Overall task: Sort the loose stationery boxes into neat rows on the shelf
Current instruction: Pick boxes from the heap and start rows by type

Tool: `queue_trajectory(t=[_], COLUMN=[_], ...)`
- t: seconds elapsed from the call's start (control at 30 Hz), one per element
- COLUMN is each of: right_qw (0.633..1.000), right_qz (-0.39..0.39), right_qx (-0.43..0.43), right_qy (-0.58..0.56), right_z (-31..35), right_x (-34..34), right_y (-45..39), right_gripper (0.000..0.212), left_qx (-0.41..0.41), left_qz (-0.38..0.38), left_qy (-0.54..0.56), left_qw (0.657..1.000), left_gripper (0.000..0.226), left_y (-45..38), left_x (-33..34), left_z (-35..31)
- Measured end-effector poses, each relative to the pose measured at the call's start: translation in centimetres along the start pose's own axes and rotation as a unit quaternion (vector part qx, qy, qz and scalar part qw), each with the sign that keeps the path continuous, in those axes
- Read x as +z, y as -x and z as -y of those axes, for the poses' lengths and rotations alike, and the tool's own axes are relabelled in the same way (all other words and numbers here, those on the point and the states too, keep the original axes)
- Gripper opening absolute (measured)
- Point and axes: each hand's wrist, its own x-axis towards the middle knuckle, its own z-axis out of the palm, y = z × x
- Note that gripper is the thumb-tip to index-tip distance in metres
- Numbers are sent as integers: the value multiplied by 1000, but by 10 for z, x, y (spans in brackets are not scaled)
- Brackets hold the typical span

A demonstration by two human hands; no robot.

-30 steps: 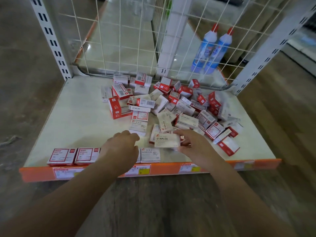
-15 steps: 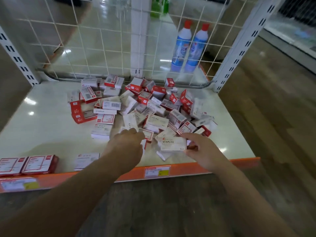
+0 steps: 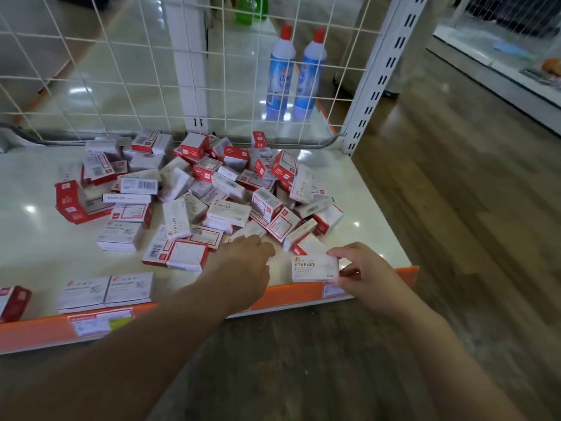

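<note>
Your two bare forearms reach in from the bottom edge toward the shelf [image 3: 36,238], a pale glossy board with an orange front lip [image 3: 288,296] carrying price labels. Your right hand [image 3: 361,275] sits at the front right of the board, thumb and fingertips pinching a white box printed STAPLES [image 3: 314,267] by its right end; the box lies flat just behind the lip. Your left hand [image 3: 243,265] is just left of that box, knuckles up, fingers curled downward at the near edge of the pile; what they hold, if anything, is hidden under the hand, so cannot tell. At the front left, two white boxes [image 3: 106,288] lie side by side, touching, square to the lip, with a red-and-white box [image 3: 13,300] near them at the frame's left edge. Behind your hands, the loose pile [image 3: 212,189] of red-and-white and plain white boxes spreads across the middle and back of the board, many tilted or lying on one another, some on end. Beyond the pile stands a white wire grid panel [image 3: 121,71], with a slotted white upright [image 3: 376,74] at the right corner. Through the grid, two blue-and-white bottles with red caps [image 3: 296,71] stand upright, close together. Wood-look floor [image 3: 455,208] runs along the right.
</note>
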Motion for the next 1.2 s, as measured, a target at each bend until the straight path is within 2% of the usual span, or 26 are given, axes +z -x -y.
queue_trajectory(t=[0.57,0.7,0.87,1.2], right_qw=[1000,1000,999,1000], right_qz=[-6,17,46,19], right_qx=[-12,-16,-16,-9], right_qy=[23,-9,5,17], right_z=[-19,-22,-22,-24], right_x=[1,-2,1,6], right_y=[-18,-15,-7,-4], right_gripper=[51,50,50,46], left_qx=[0,-8,-13,1], left_qz=[13,16,22,72], left_qy=[51,49,44,38], left_qw=[999,999,999,997], left_gripper=[38,38,38,43], left_y=[-9,-10,-9,-8], left_x=[11,10,9,12], left_z=[-23,-24,-23,-32])
